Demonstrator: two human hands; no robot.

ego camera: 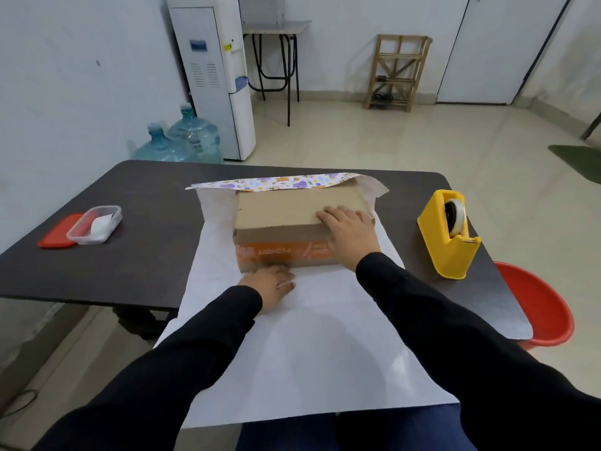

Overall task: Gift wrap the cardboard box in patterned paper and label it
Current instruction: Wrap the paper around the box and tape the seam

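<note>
A brown cardboard box (279, 213) with an orange printed front lies on a sheet of wrapping paper (312, 346), white side up, on the dark table (130, 255). The paper's far edge curls over behind the box and shows its patterned side (276, 183). My right hand (349, 234) rests flat with straight fingers on the box's top right corner. Just in front of the box, my left hand (276, 284) presses flat on the white paper.
A yellow tape dispenser (450, 237) stands on the table to the right. At the left sit a clear plastic container (94, 225) with white labels and its red lid (57, 237). A red tub (546, 310) is on the floor beyond the table's right edge.
</note>
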